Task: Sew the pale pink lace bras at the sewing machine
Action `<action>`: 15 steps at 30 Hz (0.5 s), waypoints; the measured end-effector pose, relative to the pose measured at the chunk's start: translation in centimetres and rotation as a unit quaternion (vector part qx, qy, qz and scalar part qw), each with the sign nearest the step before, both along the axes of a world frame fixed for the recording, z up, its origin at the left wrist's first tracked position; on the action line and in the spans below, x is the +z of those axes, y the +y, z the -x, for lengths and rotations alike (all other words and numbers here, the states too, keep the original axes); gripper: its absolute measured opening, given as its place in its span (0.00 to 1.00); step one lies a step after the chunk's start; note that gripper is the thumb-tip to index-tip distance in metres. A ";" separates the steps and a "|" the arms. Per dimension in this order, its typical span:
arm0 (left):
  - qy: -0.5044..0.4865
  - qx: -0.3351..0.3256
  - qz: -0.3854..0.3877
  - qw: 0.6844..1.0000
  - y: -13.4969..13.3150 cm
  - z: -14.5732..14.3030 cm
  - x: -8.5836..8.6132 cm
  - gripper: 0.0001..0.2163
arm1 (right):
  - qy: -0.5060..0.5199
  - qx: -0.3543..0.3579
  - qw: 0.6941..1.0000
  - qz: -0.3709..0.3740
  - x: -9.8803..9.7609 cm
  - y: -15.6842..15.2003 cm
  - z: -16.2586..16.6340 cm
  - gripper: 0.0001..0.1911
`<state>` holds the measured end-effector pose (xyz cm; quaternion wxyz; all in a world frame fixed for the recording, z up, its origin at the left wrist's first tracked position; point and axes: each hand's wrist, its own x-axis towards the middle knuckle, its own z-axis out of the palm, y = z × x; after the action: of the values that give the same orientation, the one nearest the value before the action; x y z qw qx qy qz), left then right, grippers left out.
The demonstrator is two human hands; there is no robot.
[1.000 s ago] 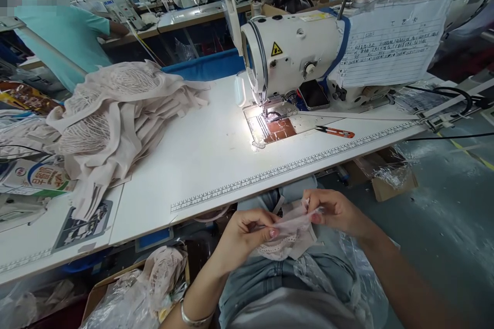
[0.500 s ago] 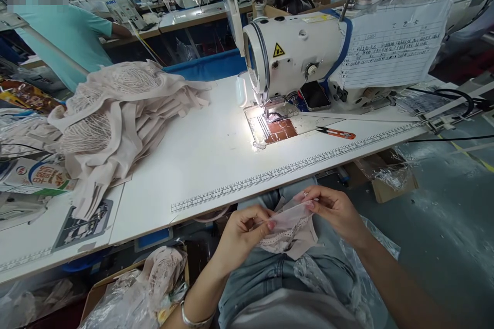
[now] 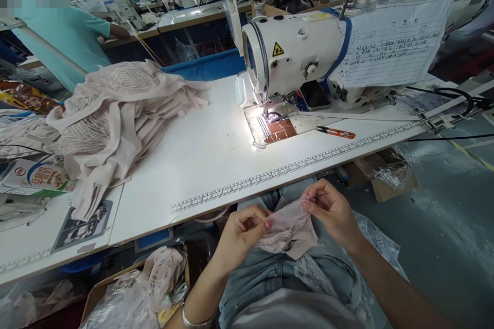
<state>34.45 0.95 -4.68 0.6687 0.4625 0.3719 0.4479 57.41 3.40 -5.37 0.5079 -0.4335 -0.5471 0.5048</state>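
Observation:
Over my lap, just below the table's front edge, a pale pink fabric piece [image 3: 291, 223] with a lacy, perforated band is stretched between my hands. My left hand [image 3: 247, 231] pinches its left end between thumb and fingers. At the upper right corner, my right hand [image 3: 328, 211] grips the edge with thumb and fingertips. The lower part of the fabric hangs onto my jeans. Beyond the hands stands a white sewing machine [image 3: 297, 54], its lamp lighting the needle area.
A heap of pale pink lace garments [image 3: 119, 103] lies on the white table [image 3: 208, 159] at left. Orange thread snips [image 3: 336, 132] and a phone [image 3: 314, 95] rest near the machine. Below left is a box of fabric and plastic [image 3: 135, 288]. A person in a turquoise shirt [image 3: 65, 36] is behind.
My right hand has moved slightly up and left, its fingertips now closer together on the fabric edge. The left hand has barely shifted and still pinches the fabric.

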 end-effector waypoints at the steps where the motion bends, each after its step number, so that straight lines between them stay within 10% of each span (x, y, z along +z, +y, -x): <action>1: -0.003 0.001 0.003 1.000 0.0 0.0 -0.1 0.13 | -0.002 -0.008 1.000 0.001 0.0 0.0 0.0 0.12; 15: -0.008 0.001 0.022 1.000 0.2 0.0 -0.6 0.15 | -0.011 -0.004 1.000 0.024 0.6 -0.5 0.0 0.09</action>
<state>34.44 1.16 -5.23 0.6813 0.4439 0.3764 0.4440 57.43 2.93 -4.77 0.4931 -0.4533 -0.5384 0.5113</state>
